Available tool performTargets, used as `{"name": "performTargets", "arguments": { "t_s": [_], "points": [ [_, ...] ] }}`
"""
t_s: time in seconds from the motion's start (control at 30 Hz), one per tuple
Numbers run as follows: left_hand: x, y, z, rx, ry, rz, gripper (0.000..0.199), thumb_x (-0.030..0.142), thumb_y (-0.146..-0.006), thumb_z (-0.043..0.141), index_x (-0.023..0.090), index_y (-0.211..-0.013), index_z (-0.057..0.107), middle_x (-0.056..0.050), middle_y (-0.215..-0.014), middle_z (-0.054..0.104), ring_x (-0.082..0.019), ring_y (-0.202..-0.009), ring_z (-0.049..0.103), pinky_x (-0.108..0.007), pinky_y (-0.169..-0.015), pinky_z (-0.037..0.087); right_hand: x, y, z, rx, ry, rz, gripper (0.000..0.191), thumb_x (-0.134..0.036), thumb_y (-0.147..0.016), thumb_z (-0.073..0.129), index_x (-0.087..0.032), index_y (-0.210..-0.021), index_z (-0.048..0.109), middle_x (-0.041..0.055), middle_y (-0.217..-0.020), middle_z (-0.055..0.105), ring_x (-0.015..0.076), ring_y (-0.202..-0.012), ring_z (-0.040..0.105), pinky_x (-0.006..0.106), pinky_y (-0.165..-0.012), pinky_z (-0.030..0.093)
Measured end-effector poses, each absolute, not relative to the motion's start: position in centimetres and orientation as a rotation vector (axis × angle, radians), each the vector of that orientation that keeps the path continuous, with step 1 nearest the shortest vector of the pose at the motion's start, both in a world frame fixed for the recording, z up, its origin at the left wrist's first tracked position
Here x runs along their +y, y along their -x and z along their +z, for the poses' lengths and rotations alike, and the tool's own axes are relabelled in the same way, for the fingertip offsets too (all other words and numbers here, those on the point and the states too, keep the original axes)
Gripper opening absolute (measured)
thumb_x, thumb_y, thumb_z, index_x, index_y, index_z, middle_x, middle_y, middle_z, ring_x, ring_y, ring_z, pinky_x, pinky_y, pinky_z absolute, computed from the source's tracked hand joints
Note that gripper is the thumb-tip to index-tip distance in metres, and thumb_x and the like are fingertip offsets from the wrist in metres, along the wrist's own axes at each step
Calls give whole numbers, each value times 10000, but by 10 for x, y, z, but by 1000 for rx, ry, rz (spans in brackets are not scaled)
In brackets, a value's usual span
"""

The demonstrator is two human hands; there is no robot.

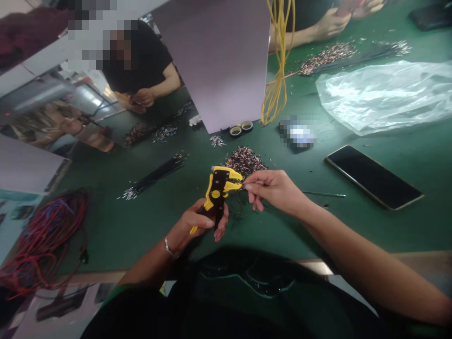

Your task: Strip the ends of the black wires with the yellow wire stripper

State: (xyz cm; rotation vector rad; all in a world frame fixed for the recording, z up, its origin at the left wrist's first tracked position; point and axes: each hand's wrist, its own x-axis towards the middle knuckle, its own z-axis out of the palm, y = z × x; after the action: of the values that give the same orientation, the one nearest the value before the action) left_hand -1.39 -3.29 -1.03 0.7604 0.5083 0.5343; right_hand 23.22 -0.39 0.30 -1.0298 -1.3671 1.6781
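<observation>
My left hand (199,219) is wrapped round the handles of a yellow and black wire stripper (217,188), its jaws pointing right. My right hand (273,186) is in a pinch at the tip of those jaws. A thin dark wire (325,193) with a bare silvery end sticks out to the right from behind that hand, and its other end at the jaws is mostly hidden by my fingers. Just beyond the jaws lies a heap of short black and copper-coloured wire offcuts (245,159), with loose bits scattered below. A bundle of black wires (153,176) lies to the left.
A smartphone (374,176) and a clear plastic bag (388,94) lie to the right. Tape rolls (241,128) sit by an upright panel (215,61), near hanging yellow cables (278,70). Red and blue wire coils (52,235) are at left. Co-workers' hands (143,98) are across the table.
</observation>
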Motion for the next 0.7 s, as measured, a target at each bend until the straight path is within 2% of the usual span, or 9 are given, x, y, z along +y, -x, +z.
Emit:
{"name": "performTargets", "arguments": {
  "t_s": [0.27, 0.47, 0.7],
  "points": [
    [-35, 13, -12, 524, -803, 578, 375, 204, -641, 733, 79, -990, 675, -65, -711, 653, -159, -536, 613, -298, -508, 544, -4, -232, 3, -1364, 1037, 1663, 164, -327, -820, 668, -171, -780, 639, -16, -537, 628, 87, -381, 568, 241, -405, 439],
    [-39, 10, -11, 581, -854, 631, 239, 182, -704, 727, 94, -916, 661, -30, -641, 630, -122, -447, 562, -249, -413, 506, -3, -233, 4, -1355, 1043, 1654, 184, -345, -804, 683, -170, -769, 637, -15, -531, 626, 88, -380, 560, 244, -404, 434],
    [-47, 7, -7, 736, -894, 688, 179, 191, -743, 731, 122, -872, 627, 14, -553, 604, -89, -352, 495, -205, -348, 454, -3, -232, 5, -1344, 1065, 1655, 227, -391, -788, 708, -174, -782, 641, -11, -541, 632, 95, -392, 566, 247, -409, 441]
  ]
}}
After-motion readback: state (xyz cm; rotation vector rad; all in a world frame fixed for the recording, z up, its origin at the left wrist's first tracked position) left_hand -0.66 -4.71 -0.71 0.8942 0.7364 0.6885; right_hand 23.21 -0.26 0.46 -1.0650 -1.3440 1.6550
